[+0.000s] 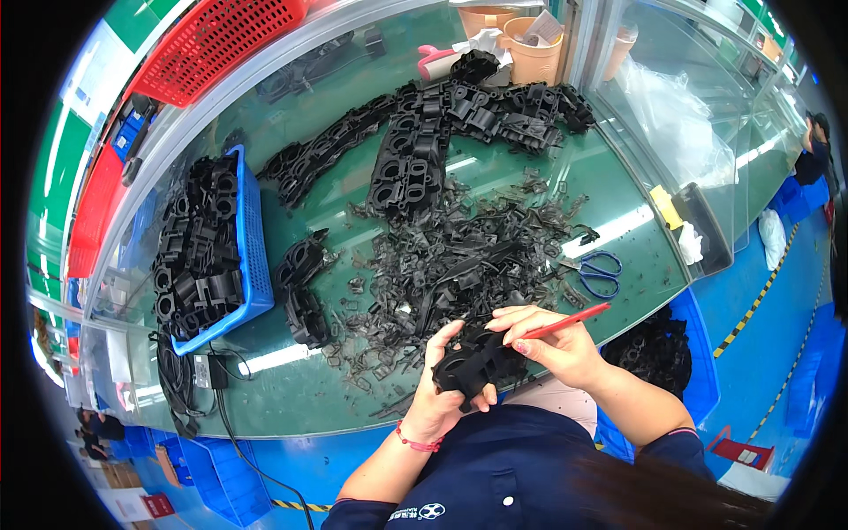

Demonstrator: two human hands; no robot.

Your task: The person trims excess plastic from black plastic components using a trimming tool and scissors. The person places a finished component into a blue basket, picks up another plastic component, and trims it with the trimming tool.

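My left hand (pixel 429 402) is closed around a black moulded plastic part (pixel 470 369) with rounded openings, held over the near edge of the green table. In my right hand (pixel 563 355) is a slim red pen-like tool (pixel 572 320), pinched between thumb and fingers. Its working end points toward the part and is hidden by my fingers. Just beyond my hands spreads a heap of black plastic scraps (pixel 459 265). Blue-handled scissors (pixel 601 274) lie to the right of the heap.
A blue basket (pixel 253 238) full of black parts stands at the left. More black parts (pixel 408 163) are stacked at the back, near orange pots (pixel 533 57). A blue bin (pixel 698 353) with black pieces sits below the right table edge. A cable (pixel 231 433) hangs off the front left.
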